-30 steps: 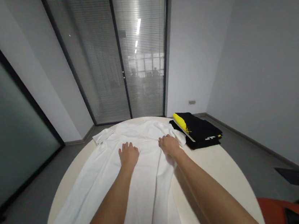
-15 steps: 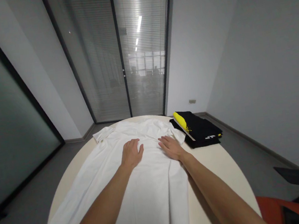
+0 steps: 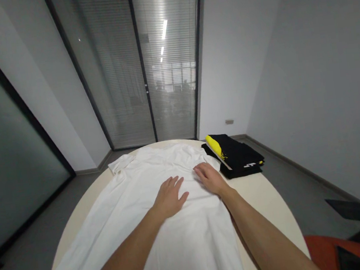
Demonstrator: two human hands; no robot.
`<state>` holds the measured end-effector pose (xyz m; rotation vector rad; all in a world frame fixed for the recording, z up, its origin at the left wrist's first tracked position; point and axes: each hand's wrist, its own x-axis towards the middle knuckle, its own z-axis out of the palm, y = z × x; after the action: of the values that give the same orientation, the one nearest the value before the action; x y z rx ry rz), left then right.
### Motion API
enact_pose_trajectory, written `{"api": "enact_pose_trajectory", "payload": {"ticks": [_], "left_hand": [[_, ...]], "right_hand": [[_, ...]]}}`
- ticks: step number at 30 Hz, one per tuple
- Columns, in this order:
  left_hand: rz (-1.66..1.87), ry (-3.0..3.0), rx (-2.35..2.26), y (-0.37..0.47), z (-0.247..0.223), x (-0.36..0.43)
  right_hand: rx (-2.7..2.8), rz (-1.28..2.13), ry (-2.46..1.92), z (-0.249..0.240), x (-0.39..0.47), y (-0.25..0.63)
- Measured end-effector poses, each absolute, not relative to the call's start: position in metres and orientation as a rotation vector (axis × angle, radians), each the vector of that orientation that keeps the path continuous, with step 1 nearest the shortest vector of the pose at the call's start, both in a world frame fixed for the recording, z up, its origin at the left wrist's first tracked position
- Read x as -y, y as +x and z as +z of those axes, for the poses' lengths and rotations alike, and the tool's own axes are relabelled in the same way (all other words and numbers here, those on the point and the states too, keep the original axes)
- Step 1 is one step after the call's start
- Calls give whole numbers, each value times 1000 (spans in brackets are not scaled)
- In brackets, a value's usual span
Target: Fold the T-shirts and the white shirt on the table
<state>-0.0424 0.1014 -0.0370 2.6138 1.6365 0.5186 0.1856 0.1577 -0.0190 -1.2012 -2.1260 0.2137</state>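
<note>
A large white garment [image 3: 192, 238] lies spread over the round table, wrinkled towards its far end. My left hand [image 3: 171, 197] rests on the middle of the cloth, palm down with fingers spread. To the right, my right hand [image 3: 210, 178] is on the cloth near its right edge, its fingers close together and bent down; their tips are partly hidden, and whether they pinch the fabric is unclear.
A folded stack of black clothing [image 3: 238, 154] with a yellow print sits at the table's far right. The pale rim of the round table [image 3: 274, 211] shows on the right. A red and black chair [image 3: 328, 252] stands at the lower right.
My left hand has slid nearer and to the right, its fingers more spread. The fingers of my right hand have bent. The cloth's near right part has spread further right, and its long fold has flattened.
</note>
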Motion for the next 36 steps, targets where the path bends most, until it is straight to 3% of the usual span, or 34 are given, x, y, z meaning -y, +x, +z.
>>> {"api": "enact_pose_trajectory", "payload": {"ticks": [6, 10, 19, 24, 29, 32, 36], "left_hand": [[309, 2502, -1653, -66, -44, -123], [313, 2475, -1699, -77, -44, -131], [487, 2559, -1775, -73, -45, -126], [561, 2527, -1755, -69, -45, -125], [546, 2479, -1810, -68, -46, -126], [545, 2455, -1817, -67, -46, -127], [566, 2433, -1804, -64, -47, -127]], "right_hand": [[2083, 144, -1892, 16, -140, 210], [2121, 365, -2095, 25, -132, 231], [2192, 789, -1805, 11, -132, 221], [1737, 1288, -1558, 22, -125, 217], [1919, 1703, -1192, 46, -106, 224], [1986, 1756, -1190, 52, -101, 225], [1839, 1515, -1175, 48, -108, 221]]}}
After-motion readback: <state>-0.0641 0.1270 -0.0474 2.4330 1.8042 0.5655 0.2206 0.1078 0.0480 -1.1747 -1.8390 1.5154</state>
